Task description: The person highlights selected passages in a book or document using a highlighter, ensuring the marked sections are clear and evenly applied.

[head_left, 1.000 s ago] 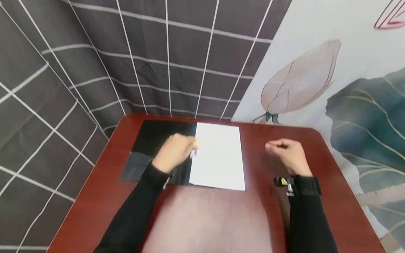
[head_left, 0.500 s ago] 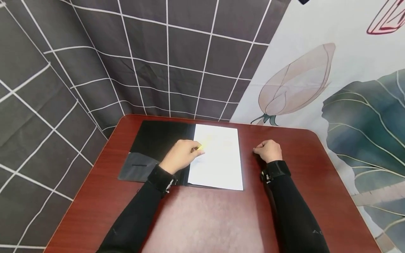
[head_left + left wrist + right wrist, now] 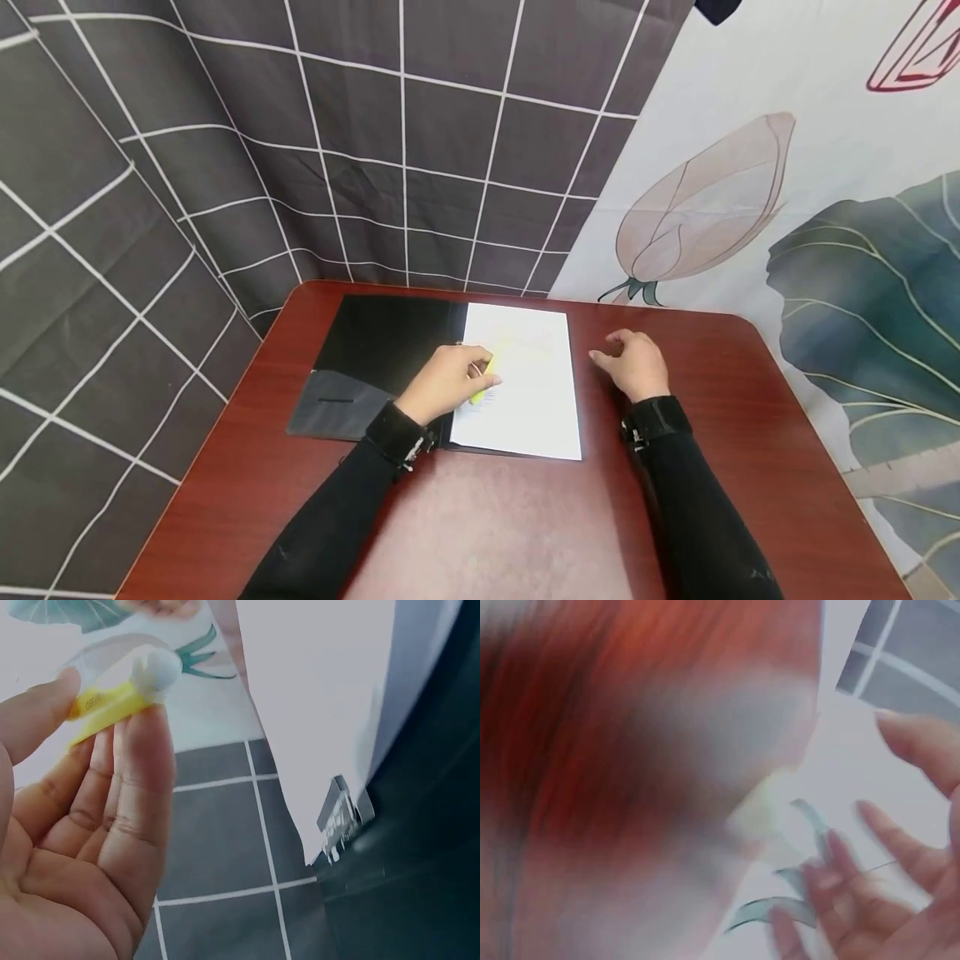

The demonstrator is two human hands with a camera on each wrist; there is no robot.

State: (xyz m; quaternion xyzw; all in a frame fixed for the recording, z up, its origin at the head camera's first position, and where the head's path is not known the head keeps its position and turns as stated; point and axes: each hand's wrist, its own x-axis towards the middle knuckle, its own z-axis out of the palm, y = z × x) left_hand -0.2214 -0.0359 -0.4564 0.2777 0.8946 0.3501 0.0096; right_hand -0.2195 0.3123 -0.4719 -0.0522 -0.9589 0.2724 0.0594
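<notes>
My left hand (image 3: 450, 379) pinches a yellow highlighter (image 3: 112, 705) between thumb and fingertips, its rounded whitish end showing in the left wrist view. The hand is over the left part of a white sheet of paper (image 3: 536, 400), which bears some faint yellowish marks. That sheet lies on the right half of an opened black folder (image 3: 390, 329). A silver clip (image 3: 345, 821) sits at the paper's edge. Right of the folder is my right hand (image 3: 641, 367), thumb and fingers parted with nothing between them. The right wrist view is blurred, but shows its spread fingers (image 3: 847, 892).
The reddish-brown table (image 3: 705, 358) extends around the folder on all sides. A grey pocket (image 3: 337, 404) covers the folder's lower left corner. Behind the table hang a dark gridded cloth (image 3: 442, 200) and a white cloth with plant prints (image 3: 697, 208).
My left hand has moved a little right and nearer over the paper, still with the highlighter. My right hand came left, closer to the folder, and its thumb and fingers have parted.
</notes>
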